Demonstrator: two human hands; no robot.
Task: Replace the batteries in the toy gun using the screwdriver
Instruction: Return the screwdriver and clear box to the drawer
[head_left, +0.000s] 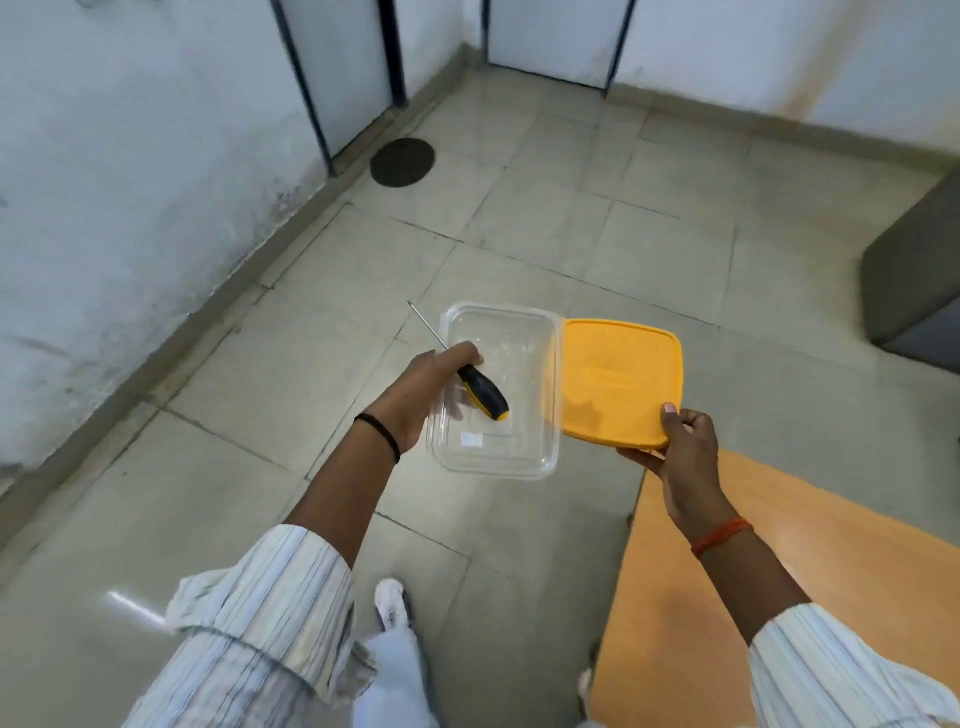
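My left hand (421, 395) grips a screwdriver (483, 392) with a black and yellow handle, its thin shaft pointing up and left. The same hand also holds a clear plastic container (524, 457) from below its left rim, and the container looks empty. My right hand (680, 447) pinches the near corner of a yellow lid (618, 379), held just right of the container, thumb on top. Both are carried in the air above the tiled floor. No toy gun or batteries are in view.
A wooden table (779, 597) edge lies at the lower right under my right arm. A dark grey box (914, 291) stands at the right. The tiled floor (311, 364) runs to white walls, with a round dark drain cover (401, 162) at the back. My feet show below.
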